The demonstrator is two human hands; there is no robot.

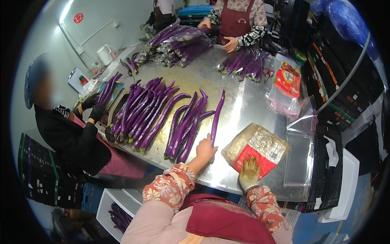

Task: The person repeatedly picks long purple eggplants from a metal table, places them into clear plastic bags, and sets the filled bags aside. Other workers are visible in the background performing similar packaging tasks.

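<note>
My bare left hand [206, 151] is at the near end of a single long purple eggplant [217, 116] lying on the metal table. Its index finger stretches along the eggplant's left side, with the thumb on the right, and the other fingers are mostly hidden. My right hand [249, 175], in a stained glove, lies flat with fingers extended on a red panel of a brown, creased packet [252, 138]. Left of my left hand is a small group of eggplants [187, 128], some crossing each other. A larger row of eggplants [148, 107] lies farther left.
Bagged eggplants [178, 44] are heaped at the far side, with another bagged bunch [245, 65] near a co-worker in an apron [237, 22]. Clear plastic bags [298, 158] lie right. A gloved co-worker [77, 130] holds eggplants at left. A white bin [118, 203] stands below.
</note>
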